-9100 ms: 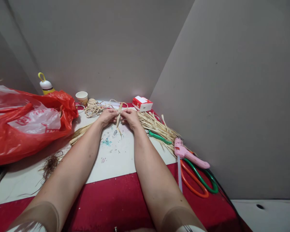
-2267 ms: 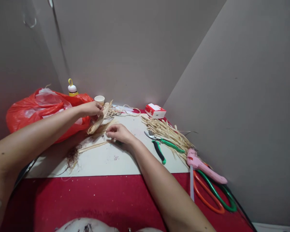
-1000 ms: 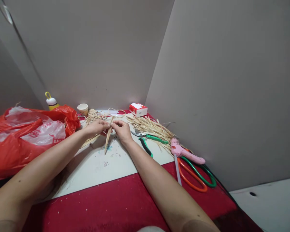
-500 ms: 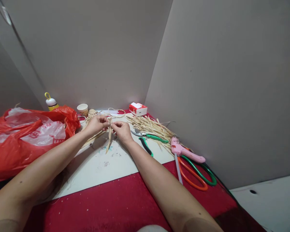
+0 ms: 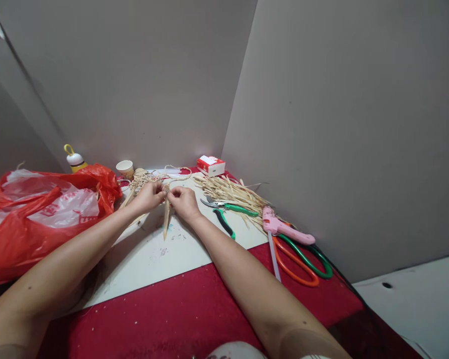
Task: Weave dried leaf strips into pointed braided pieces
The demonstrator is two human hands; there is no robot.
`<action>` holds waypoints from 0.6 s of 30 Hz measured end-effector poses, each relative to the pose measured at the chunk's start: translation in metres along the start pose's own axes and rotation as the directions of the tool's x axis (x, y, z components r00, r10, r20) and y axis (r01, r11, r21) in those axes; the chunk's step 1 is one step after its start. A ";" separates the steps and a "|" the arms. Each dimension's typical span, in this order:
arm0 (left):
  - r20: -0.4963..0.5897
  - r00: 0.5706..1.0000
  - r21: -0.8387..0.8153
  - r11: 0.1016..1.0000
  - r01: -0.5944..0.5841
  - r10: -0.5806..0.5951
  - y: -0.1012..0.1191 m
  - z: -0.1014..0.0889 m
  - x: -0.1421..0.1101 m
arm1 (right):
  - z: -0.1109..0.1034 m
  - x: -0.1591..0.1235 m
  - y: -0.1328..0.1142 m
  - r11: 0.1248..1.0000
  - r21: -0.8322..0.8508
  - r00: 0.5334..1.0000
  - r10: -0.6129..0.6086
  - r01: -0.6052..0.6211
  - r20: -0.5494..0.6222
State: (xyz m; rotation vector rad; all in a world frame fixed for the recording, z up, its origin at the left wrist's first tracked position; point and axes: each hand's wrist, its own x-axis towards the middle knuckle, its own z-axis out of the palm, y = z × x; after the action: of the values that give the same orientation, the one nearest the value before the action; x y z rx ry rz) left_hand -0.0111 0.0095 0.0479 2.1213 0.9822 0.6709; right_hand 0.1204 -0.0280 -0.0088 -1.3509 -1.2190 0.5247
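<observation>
A flat, straw-coloured strip of dried plant fibre (image 5: 166,222) hangs down between my hands, its lower end tapering to a point above the white board (image 5: 134,269). My left hand (image 5: 150,195) pinches it near the top from the left. From the right, the fingertips of my right hand (image 5: 182,202) pinch the same strip, close to the left fingers. The part between the fingertips is mostly covered. Just behind my left hand lies a braided bundle of the same fibre (image 5: 140,178), with a thin braided cord (image 5: 185,169) looping to the right.
Right of my hands lie green-handled pruning shears (image 5: 237,209), a pile of loose fibre strips (image 5: 234,192), a pink glue gun (image 5: 284,227) and orange and green handles (image 5: 303,269). A red plastic bag (image 5: 22,244), paper cup (image 5: 125,169), bottle (image 5: 75,160) and small red-white box (image 5: 211,166) surround the board.
The view has shifted slightly. My fingers have moved a little on the strip, which now hangs straighter. Both hands still pinch it.
</observation>
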 end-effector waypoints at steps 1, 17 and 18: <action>0.017 1.000 -0.073 0.997 0.001 0.000 0.002 0.000 -0.001 | -0.001 0.002 0.001 0.997 0.040 0.998 0.063 -0.061 -0.028; -0.505 0.842 -0.710 0.646 -0.279 -0.191 0.052 -0.125 0.000 | -0.058 0.041 -0.054 0.659 0.751 0.717 0.543 -0.040 -0.438; -0.502 0.847 -0.700 0.658 -0.278 -0.176 0.052 -0.126 0.001 | -0.065 0.045 -0.063 0.674 0.738 0.731 0.496 0.016 -0.469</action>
State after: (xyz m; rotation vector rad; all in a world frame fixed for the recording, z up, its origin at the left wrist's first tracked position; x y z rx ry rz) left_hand -0.0742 0.0327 0.1663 1.2110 0.7014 1.4719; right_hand 0.1711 -0.0322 0.0789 -0.8838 -0.1667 0.5769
